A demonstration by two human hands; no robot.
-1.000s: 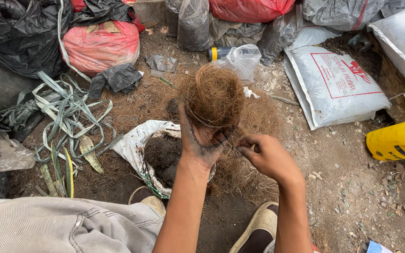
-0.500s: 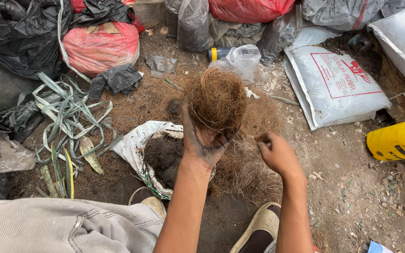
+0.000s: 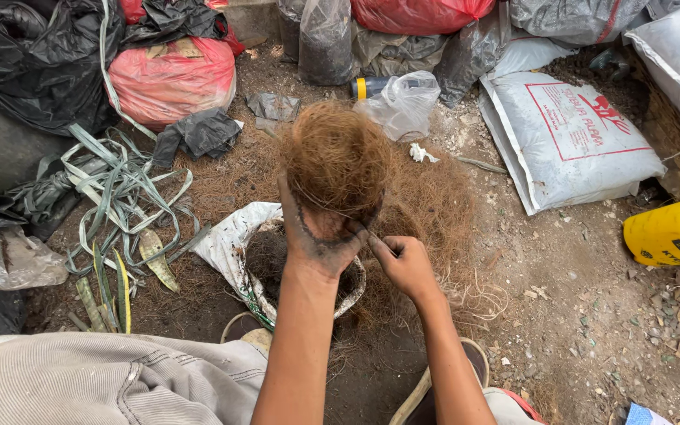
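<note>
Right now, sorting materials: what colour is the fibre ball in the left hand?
Reddish-brown fibre ball, head view.

My left hand (image 3: 320,236) hides the underside of the brown fibre ball (image 3: 338,157); the yellow plastic container (image 3: 673,231) is cut off at the right edge.

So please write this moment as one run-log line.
left hand: holds coconut fibre ball | right hand: pinches fibre strand | below: soil sack

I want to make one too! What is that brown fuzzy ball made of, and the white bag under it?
The ball looks like dry, wiry plant fibre, maybe coconut husk: thin brown strands stick out. The bag looks like woven plastic sacking, dull white, with a rolled-down rim.
</note>
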